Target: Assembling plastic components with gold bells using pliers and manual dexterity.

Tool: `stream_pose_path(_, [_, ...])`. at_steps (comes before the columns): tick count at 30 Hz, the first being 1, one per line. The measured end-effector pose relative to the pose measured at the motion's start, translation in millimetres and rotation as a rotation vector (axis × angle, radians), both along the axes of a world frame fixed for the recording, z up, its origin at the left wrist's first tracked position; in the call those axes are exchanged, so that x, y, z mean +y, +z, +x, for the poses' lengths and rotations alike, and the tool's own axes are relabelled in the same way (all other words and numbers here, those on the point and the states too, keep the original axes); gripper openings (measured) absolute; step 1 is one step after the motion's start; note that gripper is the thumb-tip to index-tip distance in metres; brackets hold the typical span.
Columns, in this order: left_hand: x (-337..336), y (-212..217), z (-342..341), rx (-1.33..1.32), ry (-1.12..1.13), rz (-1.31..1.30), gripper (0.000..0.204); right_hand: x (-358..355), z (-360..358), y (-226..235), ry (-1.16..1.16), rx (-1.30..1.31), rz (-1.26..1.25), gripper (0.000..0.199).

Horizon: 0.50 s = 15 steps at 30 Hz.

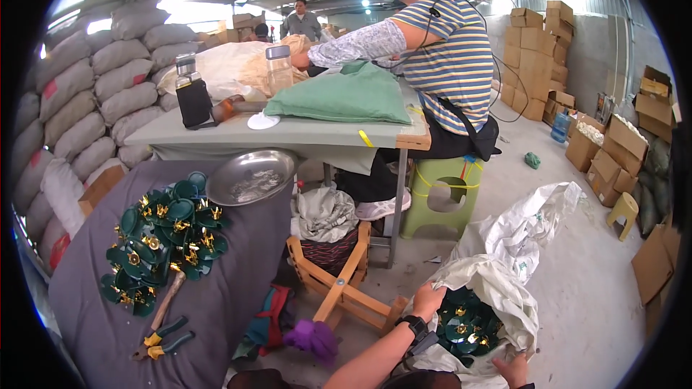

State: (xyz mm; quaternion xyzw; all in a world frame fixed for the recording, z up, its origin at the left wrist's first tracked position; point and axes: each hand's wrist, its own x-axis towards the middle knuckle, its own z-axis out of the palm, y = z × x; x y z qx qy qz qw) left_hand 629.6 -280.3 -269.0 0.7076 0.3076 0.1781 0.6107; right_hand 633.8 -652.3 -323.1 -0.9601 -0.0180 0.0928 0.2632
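Note:
A white woven sack (491,271) stands on the floor at the lower right with its mouth spread wide. Inside lie many dark green round pieces (465,328) with gold-coloured metal prongs. My left hand (429,300), a dark watch on its wrist, is closed on the sack's left rim. At the near right side, my right hand (512,369) grips the rim, its fingers partly hidden by the cloth. To the left, a heap of similar green and gold pieces (169,234) rests on a grey cloth-covered surface (238,266).
Near the heap lie a hammer (167,299) and pliers (164,338). A metal bowl (252,177) sits behind them. A wooden cross-frame (341,282) stands between the cloth and the sack. Beyond, a person (447,57) sits on a green stool (441,198) at a table (238,130).

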Motion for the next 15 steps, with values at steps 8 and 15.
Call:
stream_pose_path(8, [-3,-30,3,-0.036,0.003,0.098,0.049,38,4,-91,-0.168,-0.285,0.513,0.096])
stream_pose_path(15, [12,-27,13,-0.043,-0.060,0.010,0.045,62,3,-45,-0.174,-0.093,0.420,0.070])
